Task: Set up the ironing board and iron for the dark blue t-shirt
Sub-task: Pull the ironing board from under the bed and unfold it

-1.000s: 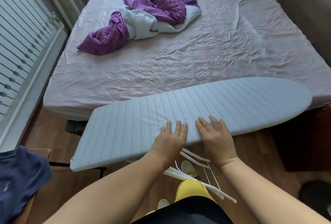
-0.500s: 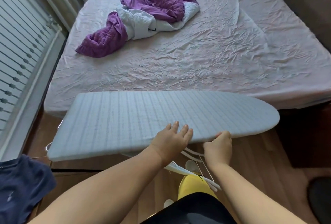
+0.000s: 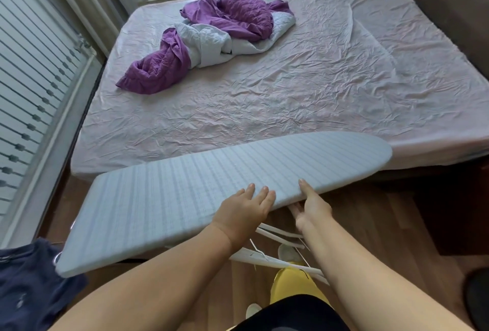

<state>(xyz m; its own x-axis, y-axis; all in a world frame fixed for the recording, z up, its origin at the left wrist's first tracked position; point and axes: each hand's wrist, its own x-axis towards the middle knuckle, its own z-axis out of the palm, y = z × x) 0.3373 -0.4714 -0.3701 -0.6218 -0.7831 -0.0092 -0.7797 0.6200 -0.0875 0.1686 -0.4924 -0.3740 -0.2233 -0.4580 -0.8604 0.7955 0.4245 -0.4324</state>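
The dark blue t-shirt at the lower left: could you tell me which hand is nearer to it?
Left. The left hand lies flat on the ironing board, nearer the t-shirt; the right hand grips the board's edge farther right.

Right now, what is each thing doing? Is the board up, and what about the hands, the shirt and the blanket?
Ironing board: raised, tilted, not yet level.
Left hand: flat on the board's top, fingers straight.
Right hand: grips the board's near edge, thumb on top, fingers under.
White legs: partly visible beneath the board.
Dark blue t-shirt: crumpled, off the board.
Purple and white blanket: bunched on the bed.
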